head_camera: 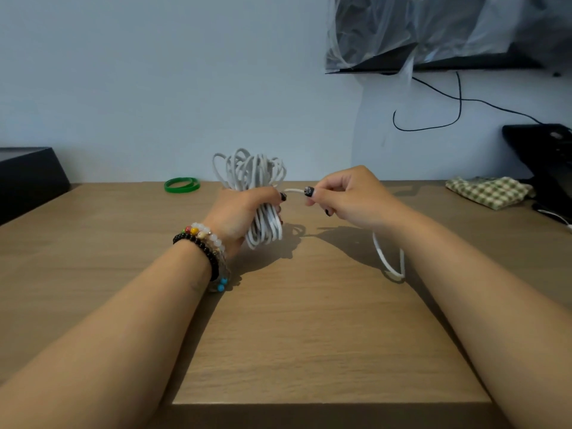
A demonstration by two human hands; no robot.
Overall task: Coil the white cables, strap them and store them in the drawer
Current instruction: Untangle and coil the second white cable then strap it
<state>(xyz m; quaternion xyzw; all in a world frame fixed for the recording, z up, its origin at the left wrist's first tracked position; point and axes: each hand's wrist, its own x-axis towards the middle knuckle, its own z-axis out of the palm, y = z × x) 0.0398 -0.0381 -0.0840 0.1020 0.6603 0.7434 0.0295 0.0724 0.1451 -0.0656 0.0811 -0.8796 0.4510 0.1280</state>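
Grip: left hand (244, 212) clenches the waist of the bundle of coiled white round cable (252, 181), held upright above the brown wooden table (309, 335).
Straps: green rubber bands (182, 184) lie at 10 o'clock of the bundle.
Right hand (343, 196): pinches the loose cable tail (388, 261), which droops at 5 o'clock.
Handling: light, springy, probably slick; loops likely splay unless gripped mid-bundle.
Drawer: not visible.

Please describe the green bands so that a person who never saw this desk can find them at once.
Look at the wooden desk, at its far edge by the wall, left of the white cable coil that the left hand grips. The green bands lie flat there as thin rings. They are the only green thing on the desk.
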